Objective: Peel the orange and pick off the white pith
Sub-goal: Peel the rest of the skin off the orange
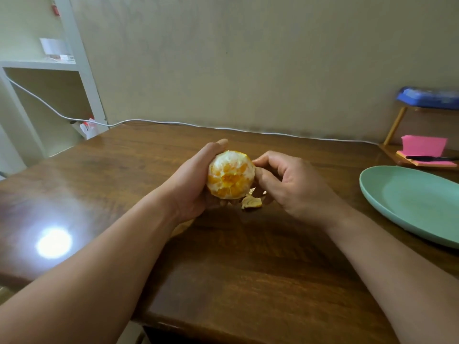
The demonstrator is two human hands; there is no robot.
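White pith covers much of the orange (231, 174), which is held above the wooden counter (236, 256). The left hand (196, 180) cups the fruit firmly; the right hand (288, 182) pinches at its side. Recommend lifting thin strands gently, rotating the fruit, avoiding punctured segments. A peel scrap (251, 202) lies beneath.
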